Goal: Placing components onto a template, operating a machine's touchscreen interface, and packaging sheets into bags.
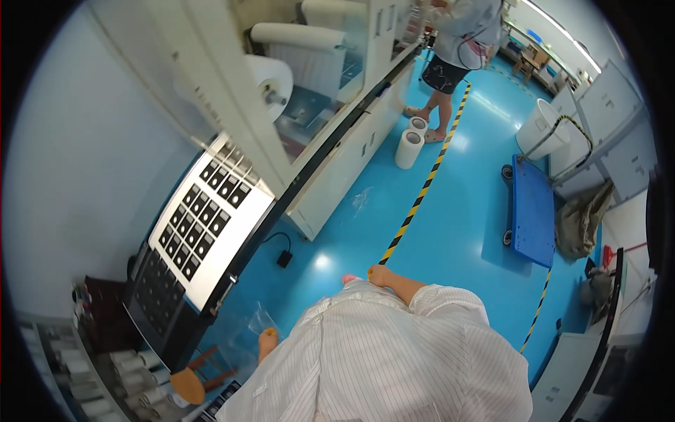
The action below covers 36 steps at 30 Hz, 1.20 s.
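At my left side, my left hand [268,339] is low and closed, with yellow on a fingertip. Crumpled clear plastic film [259,318] shows right against it and appears gripped there. My right hand [378,275] is curled in front of my waist, also with yellow at a finger, and no object shows in it. To my left stands a machine with a lit white table [239,211]. Across that table lies a sheet with rows of black square labels [200,216], and the rows run on over its dark lower end.
White film rolls [409,149] stand on the blue floor beside another person [450,67]. A blue flat trolley [532,211] and a white bin [541,130] are at right. A wooden stool [188,385], a black power adapter [284,259] and a cabinet corner [309,218] are near my left.
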Tool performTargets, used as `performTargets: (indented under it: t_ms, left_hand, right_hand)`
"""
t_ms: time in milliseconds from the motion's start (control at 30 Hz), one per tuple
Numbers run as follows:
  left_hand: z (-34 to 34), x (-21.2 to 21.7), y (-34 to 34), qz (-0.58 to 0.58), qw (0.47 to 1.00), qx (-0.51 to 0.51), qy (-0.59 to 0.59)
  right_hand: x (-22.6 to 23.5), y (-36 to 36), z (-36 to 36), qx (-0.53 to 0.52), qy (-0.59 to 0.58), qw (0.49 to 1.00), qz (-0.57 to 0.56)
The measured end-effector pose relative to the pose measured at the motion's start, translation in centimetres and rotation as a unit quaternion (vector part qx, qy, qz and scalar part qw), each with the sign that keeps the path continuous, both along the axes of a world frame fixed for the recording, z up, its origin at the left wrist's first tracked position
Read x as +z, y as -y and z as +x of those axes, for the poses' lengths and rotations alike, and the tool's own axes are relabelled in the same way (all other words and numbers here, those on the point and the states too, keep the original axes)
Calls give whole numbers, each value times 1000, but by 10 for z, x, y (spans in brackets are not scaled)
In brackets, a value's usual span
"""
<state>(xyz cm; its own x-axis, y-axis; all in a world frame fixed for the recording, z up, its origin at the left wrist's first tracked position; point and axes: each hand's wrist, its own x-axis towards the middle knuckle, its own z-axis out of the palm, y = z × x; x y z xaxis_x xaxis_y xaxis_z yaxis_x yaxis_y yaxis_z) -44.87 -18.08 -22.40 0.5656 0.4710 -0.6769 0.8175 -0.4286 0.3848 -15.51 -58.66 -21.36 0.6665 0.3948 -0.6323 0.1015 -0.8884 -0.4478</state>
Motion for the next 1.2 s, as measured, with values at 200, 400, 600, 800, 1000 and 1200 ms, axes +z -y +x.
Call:
performTargets:
  t_ms: [200, 400, 600, 800, 1000, 1200]
  left_hand:
    - [106, 34, 57, -38, 989, 0, 141]
    - [128, 29, 66, 3, 991, -111, 74]
    - [90, 31, 65, 44, 994, -100, -12]
    - [57, -26, 54, -42, 720, -252, 645]
    - [70, -9, 77, 24, 993, -109, 45]
    - [73, 12, 83, 3, 996, -39, 75]
  right_hand:
    - [-9, 67, 30, -24, 48, 999, 11]
    - [-73, 157, 14, -122, 59, 987, -88]
    - [-51, 140, 15, -163, 4, 983, -82]
    - [-18, 119, 37, -110, 29, 993, -30]
    - [0, 95, 59, -61, 3, 997, -55]
    - [-18, 80, 60, -19, 33, 999, -39]
